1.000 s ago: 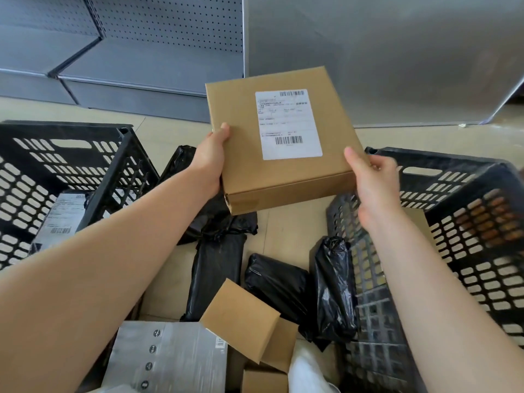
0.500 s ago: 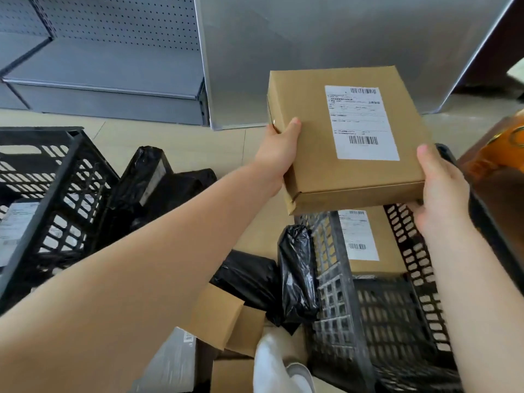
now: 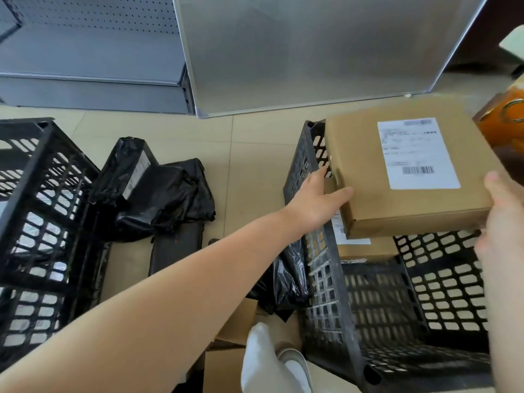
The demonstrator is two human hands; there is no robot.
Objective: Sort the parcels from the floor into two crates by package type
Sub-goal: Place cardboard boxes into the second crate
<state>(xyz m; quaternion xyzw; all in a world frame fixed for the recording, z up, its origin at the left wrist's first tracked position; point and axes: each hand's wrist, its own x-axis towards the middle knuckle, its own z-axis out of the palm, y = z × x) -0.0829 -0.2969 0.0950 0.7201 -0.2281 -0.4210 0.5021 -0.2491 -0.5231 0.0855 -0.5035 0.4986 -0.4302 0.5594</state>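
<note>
I hold a flat brown cardboard box (image 3: 368, 177) with a white shipping label over the open top of the right black crate (image 3: 329, 279). My left hand (image 3: 317, 202) grips the box's left edge and my right hand (image 3: 502, 217) its right edge. Beneath it, inside this crate, lies another labelled cardboard box (image 3: 365, 248). The left black crate (image 3: 37, 211) holds a pale parcel seen through its slots. Black plastic-bag parcels (image 3: 158, 194) lie on the floor between the crates, and one more black bag (image 3: 286, 282) leans against the right crate.
Small cardboard boxes (image 3: 235, 324) lie on the floor near my white-trousered leg and shoe (image 3: 269, 364). Grey metal shelving (image 3: 93, 52) and a metal panel (image 3: 312, 49) stand behind. An orange object (image 3: 504, 123) is at the right edge.
Both hands have carried the cardboard box to the right and lower, from in front of the metal panel to just above the right crate.
</note>
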